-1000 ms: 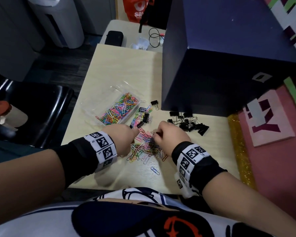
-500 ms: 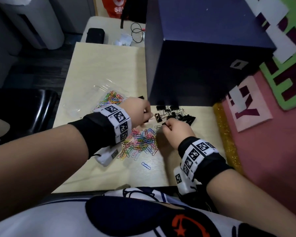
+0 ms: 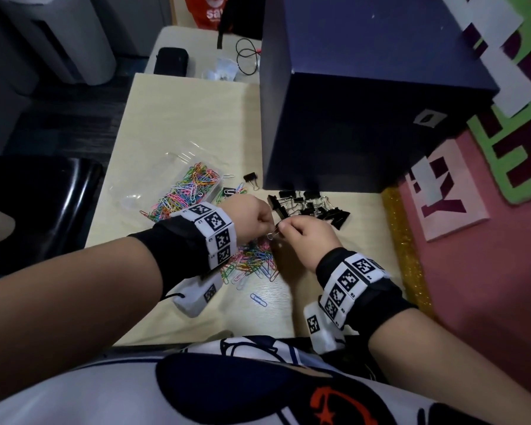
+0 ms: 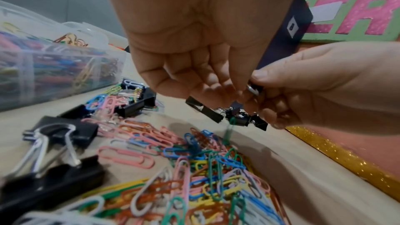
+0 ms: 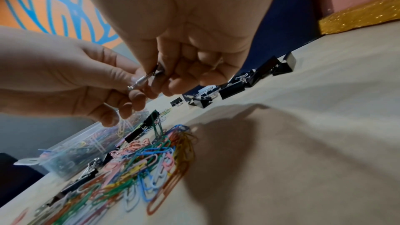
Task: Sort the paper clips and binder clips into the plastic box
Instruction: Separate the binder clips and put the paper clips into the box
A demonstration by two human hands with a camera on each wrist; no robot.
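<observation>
Above the pile of coloured paper clips point(image 3: 253, 262), both hands meet on one black binder clip point(image 3: 276, 230) with a silver handle. My left hand point(image 3: 265, 223) pinches the handle point(image 5: 139, 80). My right hand point(image 3: 285, 229) pinches the black body point(image 5: 157, 69). In the left wrist view a green paper clip point(image 4: 229, 130) hangs upright just below the hands; I cannot tell what it hangs from. The clear plastic box point(image 3: 154, 191) lies at the left with several coloured paper clips in it. Several black binder clips point(image 3: 311, 207) lie heaped on the table behind the hands.
A big navy box point(image 3: 365, 102) stands at the back right and walls off that side. One binder clip point(image 3: 252, 180) lies by its near corner, and a few more point(image 4: 62, 134) are mixed into the paper clips. A lone blue paper clip point(image 3: 258, 300) lies nearer me.
Both hands have risen from the paper clip pile and moved toward the binder clip heap. They now hold one binder clip between them.
</observation>
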